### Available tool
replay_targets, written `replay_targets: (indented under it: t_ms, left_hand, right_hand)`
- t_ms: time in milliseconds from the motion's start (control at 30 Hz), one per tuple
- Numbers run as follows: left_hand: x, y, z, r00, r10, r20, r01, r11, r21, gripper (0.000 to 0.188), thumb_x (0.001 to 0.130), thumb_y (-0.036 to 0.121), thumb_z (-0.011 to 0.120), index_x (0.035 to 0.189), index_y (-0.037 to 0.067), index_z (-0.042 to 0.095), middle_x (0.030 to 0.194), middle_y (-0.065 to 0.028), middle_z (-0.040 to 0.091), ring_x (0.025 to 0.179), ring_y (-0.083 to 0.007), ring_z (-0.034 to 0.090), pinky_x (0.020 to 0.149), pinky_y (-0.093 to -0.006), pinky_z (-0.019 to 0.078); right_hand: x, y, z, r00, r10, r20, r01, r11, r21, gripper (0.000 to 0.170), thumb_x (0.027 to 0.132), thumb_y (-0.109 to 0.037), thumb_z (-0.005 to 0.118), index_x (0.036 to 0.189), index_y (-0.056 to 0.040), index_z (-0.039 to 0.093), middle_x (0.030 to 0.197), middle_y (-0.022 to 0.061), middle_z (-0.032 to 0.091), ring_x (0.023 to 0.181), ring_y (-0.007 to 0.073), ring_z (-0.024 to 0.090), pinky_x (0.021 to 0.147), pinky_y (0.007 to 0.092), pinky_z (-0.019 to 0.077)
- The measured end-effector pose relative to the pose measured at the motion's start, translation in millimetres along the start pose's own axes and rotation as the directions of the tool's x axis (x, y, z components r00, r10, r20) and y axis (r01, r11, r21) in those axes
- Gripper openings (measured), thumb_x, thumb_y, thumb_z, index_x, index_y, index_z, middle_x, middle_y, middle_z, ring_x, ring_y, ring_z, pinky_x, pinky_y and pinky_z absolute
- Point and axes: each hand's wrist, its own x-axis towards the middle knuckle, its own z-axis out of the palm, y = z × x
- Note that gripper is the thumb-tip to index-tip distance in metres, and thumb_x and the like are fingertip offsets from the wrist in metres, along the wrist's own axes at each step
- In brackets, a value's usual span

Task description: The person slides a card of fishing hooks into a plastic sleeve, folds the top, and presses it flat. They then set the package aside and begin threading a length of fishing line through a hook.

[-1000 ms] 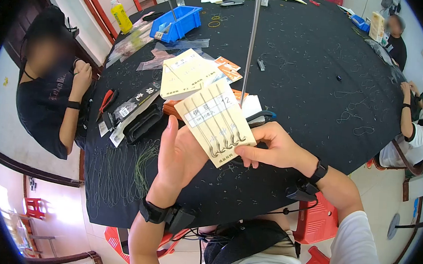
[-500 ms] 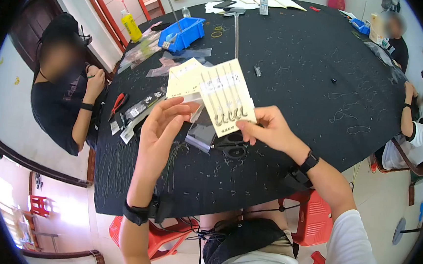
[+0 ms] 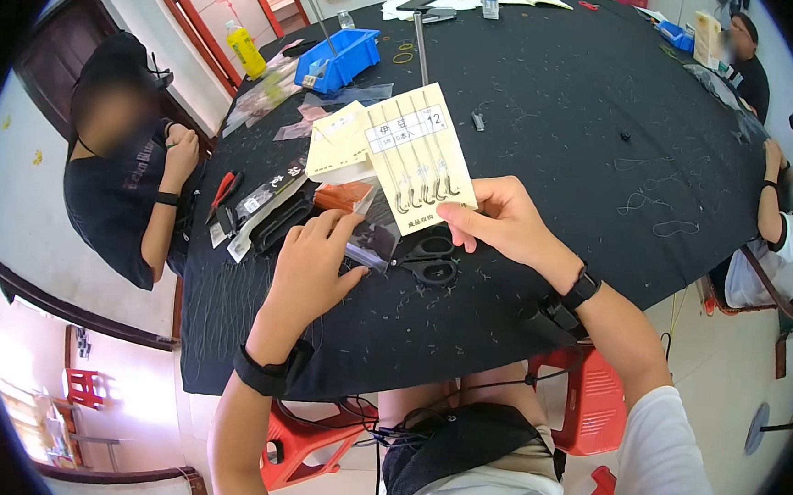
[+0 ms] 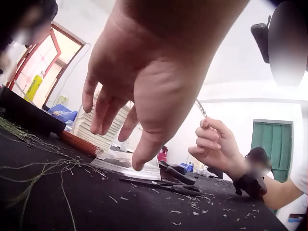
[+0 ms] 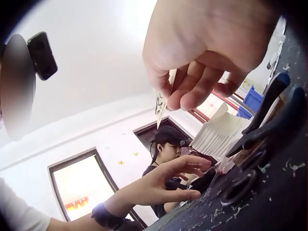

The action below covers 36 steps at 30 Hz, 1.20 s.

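My right hand [image 3: 508,224] pinches the lower right edge of a cream card [image 3: 418,162] with several hooks on it, held up above the table. In the right wrist view the card [image 5: 164,98] is seen almost edge-on between thumb and fingers. My left hand [image 3: 311,264] reaches palm down, fingers spread and slightly bent, over a clear plastic bag [image 3: 374,244]; whether it touches the bag I cannot tell. Behind it lies a stack of cream cards [image 3: 338,142], seen in the left wrist view as a ribbed pile [image 4: 103,113]. Black scissors [image 3: 431,257] lie right of the bag.
Left of the stack lie black packages [image 3: 271,204], red-handled pliers [image 3: 226,190] and green line [image 3: 227,300]. A metal rod [image 3: 420,51] rises behind the card. A blue bin [image 3: 339,58] stands farther back. A person [image 3: 117,164] sits at the left, others at the right.
My left hand has let go of the card, moved away from it and turned palm down over the bag. The card in my right hand has shifted left and stands more upright.
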Motion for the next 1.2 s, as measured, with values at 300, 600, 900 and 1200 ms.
replay_targets:
  t_ms: [300,600,900,1200]
  left_hand:
    - [9,-9,19,0.982,0.177,-0.072,-0.181,0.982,-0.048,0.047,0.077,0.007,0.062,0.123,0.005,0.051,0.122,-0.0122,0.056,0.101,-0.0256,0.057,0.084,-0.0345,0.0422]
    - [8,-8,21,0.988,0.153,-0.028,-0.156,0.973,-0.169,0.038,0.077,0.011,0.065,0.114,0.006,0.055,0.095,-0.0126,0.064,0.088,-0.0291,0.060,0.082,-0.0377,0.0439]
    - [-23,15,6,0.988,0.127,0.088,-0.119,0.988,-0.094,0.024,0.076,0.012,0.066,0.098,0.005,0.062,0.089,-0.0108,0.064,0.078,-0.0308,0.057,0.076,-0.0375,0.0444]
    - [-57,45,3,0.990,0.120,0.078,-0.103,0.975,-0.196,0.032,0.076,0.017,0.070,0.102,0.002,0.062,0.094,-0.0106,0.058,0.080,-0.0274,0.056,0.074,-0.0356,0.0460]
  right_hand:
    - [0,1,1,0.999,0.031,-0.029,-0.032,0.999,-0.012,0.018,0.088,-0.016,0.063,0.094,0.0007,0.067,0.067,0.0028,0.061,0.053,0.0043,0.053,0.047,0.0186,0.0419]
    - [4,2,-2,0.997,0.002,-0.081,-0.004,1.000,-0.027,0.017,0.088,-0.016,0.062,0.088,0.0002,0.067,0.065,0.0027,0.062,0.050,0.0048,0.052,0.045,0.0186,0.0400]
    - [-24,-30,-2,0.990,0.079,-0.116,-0.088,0.993,-0.079,0.017,0.088,-0.015,0.062,0.084,0.0008,0.066,0.064,0.0039,0.061,0.049,0.0058,0.052,0.045,0.0193,0.0403]
    - [-89,-30,2,0.949,0.291,-0.124,-0.295,0.955,-0.016,0.016,0.088,-0.012,0.062,0.090,0.0028,0.067,0.067,0.0050,0.062,0.052,0.0062,0.054,0.045,0.0197,0.0416]
